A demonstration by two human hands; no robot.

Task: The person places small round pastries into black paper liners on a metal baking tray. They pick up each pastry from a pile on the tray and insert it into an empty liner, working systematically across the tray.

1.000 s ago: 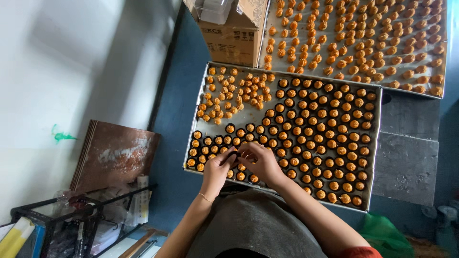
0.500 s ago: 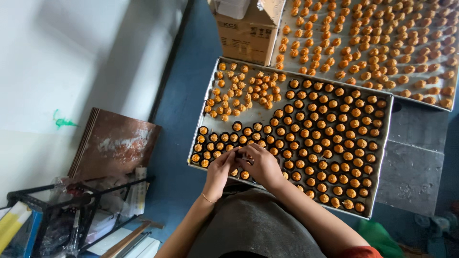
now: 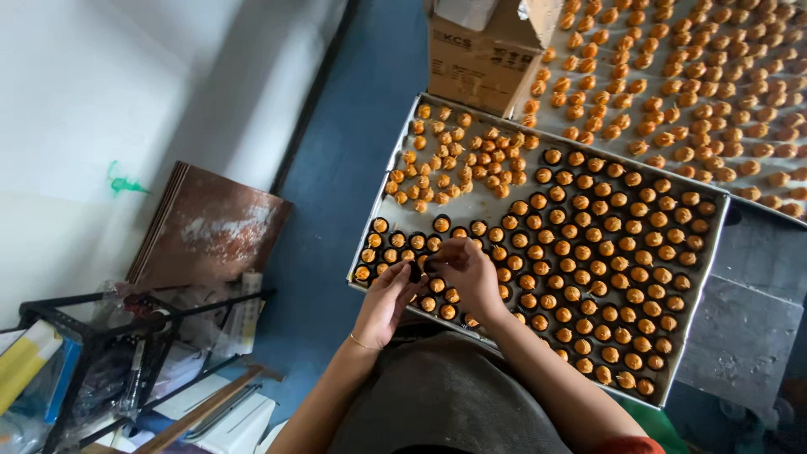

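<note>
both hands stay at tray [image 3: 395, 172] near edge; left hand [image 3: 388, 298] pinching dark cup [image 3: 414, 272], right hand [image 3: 466, 271] curled, grip unclear

- Metal tray [image 3: 471, 206]: dull grey, smudged, matt.
- Cardboard box [image 3: 483, 59] at twelve o'clock: brown, matt.
- Board [image 3: 210, 227] at nine o'clock: worn, scuffed brown wood.
- Floor [image 3: 353, 168]: smooth blue.
</note>
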